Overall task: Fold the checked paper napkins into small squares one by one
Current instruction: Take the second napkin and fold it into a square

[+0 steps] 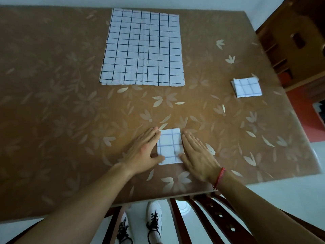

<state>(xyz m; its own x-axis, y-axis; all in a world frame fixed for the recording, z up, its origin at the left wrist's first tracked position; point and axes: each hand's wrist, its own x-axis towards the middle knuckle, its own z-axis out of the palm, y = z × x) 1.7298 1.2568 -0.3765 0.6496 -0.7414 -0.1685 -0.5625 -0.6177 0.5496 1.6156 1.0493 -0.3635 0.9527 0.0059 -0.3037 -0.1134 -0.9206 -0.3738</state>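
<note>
- Nearest of all, a pair of white shoes [154, 221] with black laces can be seen on the floor below the bench edge. The dark slats of a wooden chair [202, 217] are just beside them.
- A bit further up, the left hand [142, 152] and right hand [198, 155] are laid flat on the bench [52, 85], fingers straight, nothing gripped. A red string [219, 178] is worn on the right wrist.
- The folded napkin [169, 147] is sat between the two hands, near the front edge of the bench, and it's already down to a small square. Its left side is touched by the left fingers, and a thumb looks to be rested on each lower corner.
- The step in hand is probably the final flattening. To get it neat, the edges should be lined up first so the grid lines match. Then the creases can be pressed from the middle outwards with flat palms. Not much drag should be used, since thin paper gets skewed or torn easily.
- Well off to the right, a small pile of finished squares [247, 87] is parked near the bench's edge. This one would likely be added there.
- Farthest back, the stack of unfolded napkins [142, 48] is laid flat, so plenty is left to be done.
</note>
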